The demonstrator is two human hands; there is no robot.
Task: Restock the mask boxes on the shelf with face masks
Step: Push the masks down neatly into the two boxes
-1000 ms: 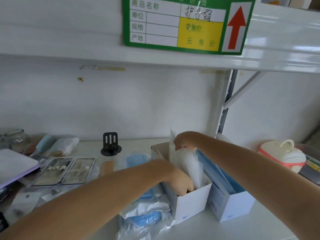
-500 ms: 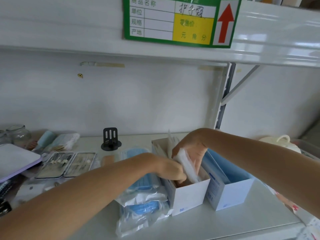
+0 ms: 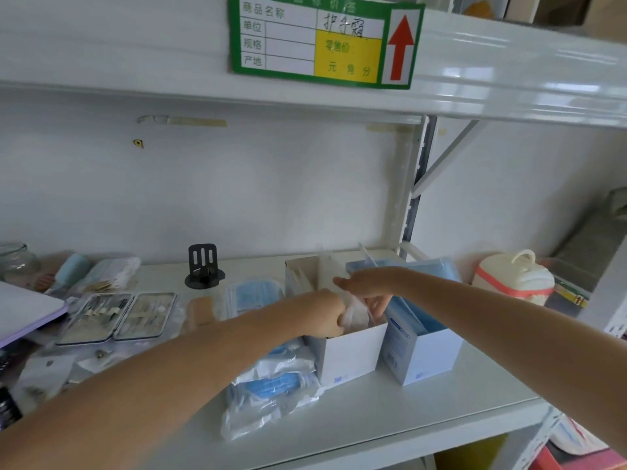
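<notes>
Two open white mask boxes stand side by side on the shelf: the left box point(image 3: 353, 354) and the right box point(image 3: 424, 357), which holds blue masks point(image 3: 414, 313). Both hands are over the left box's opening. My left hand point(image 3: 322, 313) grips a clear plastic pack of white masks point(image 3: 354, 315) at the box's left rim. Resting on top of that pack, my right hand point(image 3: 368, 286) presses it down into the box with its fingers curled on it. The pack's lower part is hidden inside the box.
Bagged blue masks point(image 3: 271, 391) lie left of the boxes, more blue masks point(image 3: 254, 296) behind them. Two tool cases point(image 3: 118, 317), a black stand point(image 3: 203, 266), a glass jar point(image 3: 17, 262) and a purple-edged board point(image 3: 23, 310) sit to the left. A white container with a pink band point(image 3: 512, 276) stands right.
The white mask pack has gone from standing high above the left box to mostly inside it. My right hand has lowered with it; my left hand stays at the box's rim.
</notes>
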